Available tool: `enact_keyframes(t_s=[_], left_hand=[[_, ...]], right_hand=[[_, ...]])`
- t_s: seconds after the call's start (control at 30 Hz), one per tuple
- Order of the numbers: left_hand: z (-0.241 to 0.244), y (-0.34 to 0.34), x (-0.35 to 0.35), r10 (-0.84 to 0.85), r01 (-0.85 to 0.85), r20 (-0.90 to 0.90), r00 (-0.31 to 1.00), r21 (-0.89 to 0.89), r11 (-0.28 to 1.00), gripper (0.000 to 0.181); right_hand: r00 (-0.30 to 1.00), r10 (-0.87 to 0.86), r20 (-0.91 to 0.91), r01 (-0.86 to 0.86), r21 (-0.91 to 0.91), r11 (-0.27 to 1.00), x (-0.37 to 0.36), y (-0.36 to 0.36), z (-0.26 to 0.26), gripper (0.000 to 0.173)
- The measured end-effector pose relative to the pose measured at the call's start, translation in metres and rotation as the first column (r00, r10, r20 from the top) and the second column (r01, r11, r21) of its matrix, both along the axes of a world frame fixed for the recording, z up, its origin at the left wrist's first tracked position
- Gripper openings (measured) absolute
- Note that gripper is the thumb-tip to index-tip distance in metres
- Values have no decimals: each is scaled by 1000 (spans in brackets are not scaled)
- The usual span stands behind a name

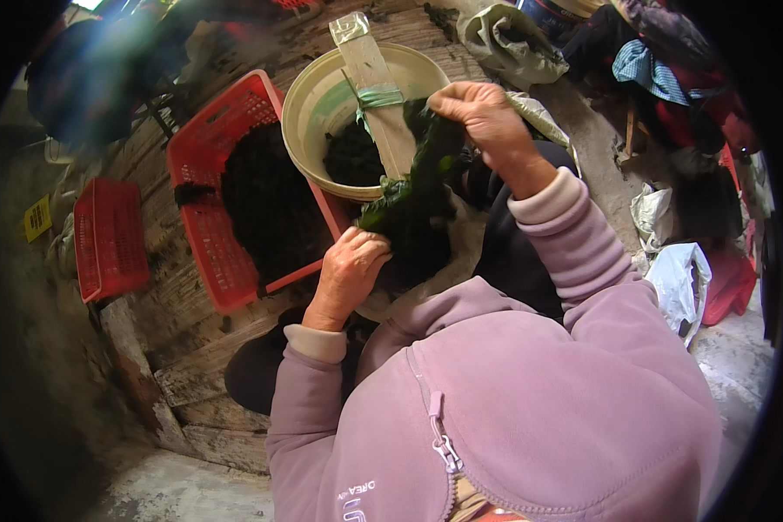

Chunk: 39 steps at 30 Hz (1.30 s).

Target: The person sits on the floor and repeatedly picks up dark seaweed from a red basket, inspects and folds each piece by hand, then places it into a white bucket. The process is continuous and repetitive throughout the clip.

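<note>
My right hand (489, 127) pinches the upper end of a dark green leafy strip (434, 153) that looks like seaweed. The lower end is gripped by my left hand (351, 274), so the strip slants between them. Behind it stands a cream plastic bucket (292, 140) with more dark green material (352, 156) inside. A flat wooden board (391, 140) lies across the bucket, bound with a green strip (380, 96); its near end is partly covered by the leaf. More dark leafy stuff (421, 251) rests below the strip, near my lap.
To the left, a red plastic basket (218, 271) holds a dark heap (267, 196). A smaller red basket (111, 241) stands beyond it on the wooden planks (209, 365). Sacks (509, 46) lie at the back right, and a white plastic bag (675, 287) is at the right.
</note>
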<state>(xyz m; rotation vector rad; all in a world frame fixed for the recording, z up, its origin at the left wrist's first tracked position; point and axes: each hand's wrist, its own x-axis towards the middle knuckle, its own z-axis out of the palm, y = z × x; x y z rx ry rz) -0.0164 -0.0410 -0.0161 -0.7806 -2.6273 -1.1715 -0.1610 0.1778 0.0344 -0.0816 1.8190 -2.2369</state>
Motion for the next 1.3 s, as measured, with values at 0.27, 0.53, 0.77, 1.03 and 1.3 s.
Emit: enact_keyframes(t_s=[0.27,0.53,0.77,1.03,1.3], left_hand=[[-69,-75,65,456,-408,369,810,-204,890,13],[-109,-117,37,385,-664,711,588,153,732,14],[-107,-128,12,700,-696,195,687,-101,711,37],[72,-59,12,-48,-219,301,952,785,579,37],[129,-58,20,64,-356,372,926,804,476,8]], right_hand=[[896,72,-438,-116,-75,990,31,5,145,18],[633,267,-726,-171,204,964,69,-30,223,27],[277,243,-929,-200,192,961,63,-60,191,18],[808,444,-388,-417,156,895,90,-106,168,14],[724,663,-190,-687,-117,717,54,-113,91,37]])
